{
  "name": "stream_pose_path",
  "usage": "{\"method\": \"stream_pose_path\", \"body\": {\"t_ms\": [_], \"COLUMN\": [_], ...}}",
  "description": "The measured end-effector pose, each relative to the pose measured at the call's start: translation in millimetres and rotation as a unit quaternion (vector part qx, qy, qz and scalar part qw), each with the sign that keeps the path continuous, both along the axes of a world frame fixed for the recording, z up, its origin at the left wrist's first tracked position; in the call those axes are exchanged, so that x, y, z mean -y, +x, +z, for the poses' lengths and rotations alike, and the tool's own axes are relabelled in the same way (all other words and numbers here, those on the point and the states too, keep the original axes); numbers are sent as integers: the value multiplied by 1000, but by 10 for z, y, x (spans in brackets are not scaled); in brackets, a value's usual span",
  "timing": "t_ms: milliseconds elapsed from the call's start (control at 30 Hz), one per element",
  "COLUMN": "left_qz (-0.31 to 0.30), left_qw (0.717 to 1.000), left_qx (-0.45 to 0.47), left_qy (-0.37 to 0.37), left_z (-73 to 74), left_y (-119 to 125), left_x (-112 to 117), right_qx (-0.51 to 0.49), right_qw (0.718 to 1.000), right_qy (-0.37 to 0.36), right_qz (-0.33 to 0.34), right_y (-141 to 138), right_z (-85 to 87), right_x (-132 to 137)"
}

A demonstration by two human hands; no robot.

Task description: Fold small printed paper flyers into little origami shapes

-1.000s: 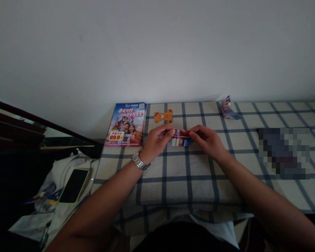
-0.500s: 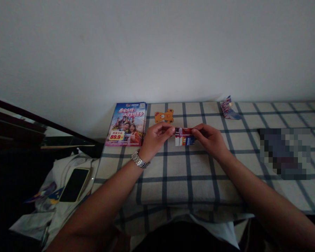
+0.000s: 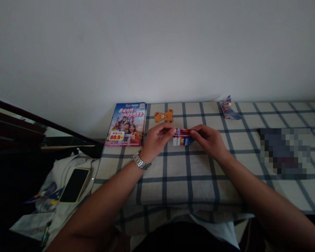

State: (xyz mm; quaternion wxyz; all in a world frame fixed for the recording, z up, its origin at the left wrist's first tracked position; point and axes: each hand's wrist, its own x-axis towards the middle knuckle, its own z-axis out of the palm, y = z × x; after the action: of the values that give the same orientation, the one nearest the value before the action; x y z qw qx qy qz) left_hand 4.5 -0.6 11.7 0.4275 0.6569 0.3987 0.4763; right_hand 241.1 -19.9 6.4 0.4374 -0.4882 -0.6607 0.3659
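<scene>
A small folded printed flyer, red along the top with white, yellow and blue below, is held between my two hands over the checked tablecloth. My left hand, with a metal watch on its wrist, pinches the flyer's upper left corner between thumb and fingers. On the other side, my right hand pinches the upper right corner. Just beyond my left hand is an orange bear picture on the cloth. Left of that hand lies a stack of flyers with a bright printed cover.
A folded piece of printed paper stands near the wall at the back. To the right lies a dark, pixelated flat object. A phone rests on white bags at the lower left. The checked cloth covers the table.
The red strip along the flyer's top edge looks narrower and flatter. The flyer and my left hand have shifted very slightly; both pinches stay on its upper corners.
</scene>
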Motion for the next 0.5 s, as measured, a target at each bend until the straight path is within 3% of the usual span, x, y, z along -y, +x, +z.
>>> {"method": "stream_pose_path", "body": {"t_ms": [267, 500], "left_qz": [26, 20], "left_qw": [998, 997], "left_qx": [-47, -46], "left_qy": [33, 56], "left_z": [65, 16], "left_y": [7, 4], "left_x": [29, 6], "right_qx": [7, 53], "right_qw": [1000, 999], "right_qy": [0, 7], "right_qz": [0, -4], "right_y": [-18, -43], "right_z": [21, 57], "right_x": [-7, 9]}}
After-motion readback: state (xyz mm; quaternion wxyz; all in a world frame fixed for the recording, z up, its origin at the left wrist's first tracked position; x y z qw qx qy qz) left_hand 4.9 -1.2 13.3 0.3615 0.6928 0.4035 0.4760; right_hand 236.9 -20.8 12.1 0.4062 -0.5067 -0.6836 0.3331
